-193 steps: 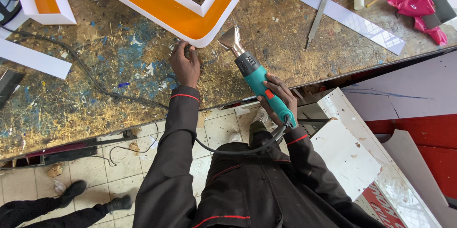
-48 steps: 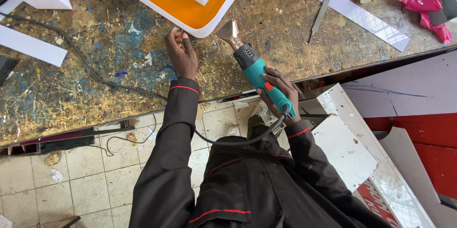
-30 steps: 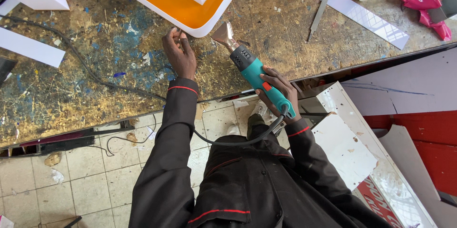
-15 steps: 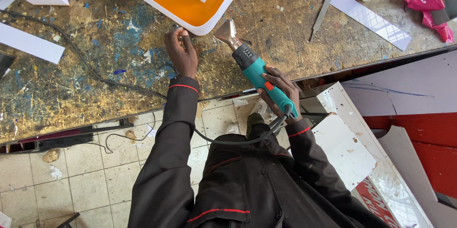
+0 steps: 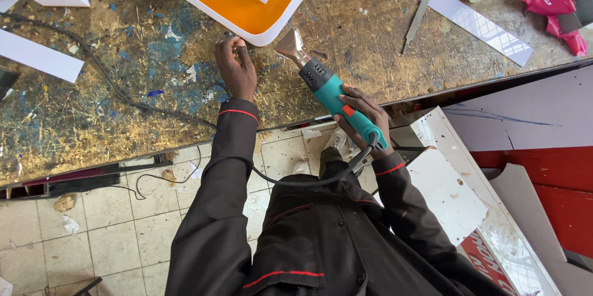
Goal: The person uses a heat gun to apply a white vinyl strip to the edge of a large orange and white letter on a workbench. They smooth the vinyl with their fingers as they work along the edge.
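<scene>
Here the right hand (image 5: 364, 110) is wrapped tight round the handle of a teal heat gun (image 5: 330, 92), its flat metal nozzle aimed at the rounded corner of a large orange channel letter with white side walls (image 5: 247, 5). The nozzle tip sits just beside that corner, not visibly touching it. The left hand (image 5: 236, 68) rests on the paint-stained chipboard workbench (image 5: 154, 86) next to the same corner, fingers curled together at the white wall; whether they pinch the edge or only press against it cannot be told from this angle.

The letter lies flat on the bench, open face up, running off the top of the view. It looks like thin plastic sheet: probably light, fairly stiff when cold, smooth and a bit slippery, and likely to go soft and mark easily where it is warmed. A hold on the cool straight wall away from the nozzle seems safest. The gun seems moderately heavy, front-loaded, with a stiff black cord (image 5: 309, 178) trailing from its butt; the grip is the only sensible place to take it, since the metal tip is presumably hot.

Further right lie a long white strip (image 5: 457, 12) and a metal file (image 5: 420, 15)
</scene>
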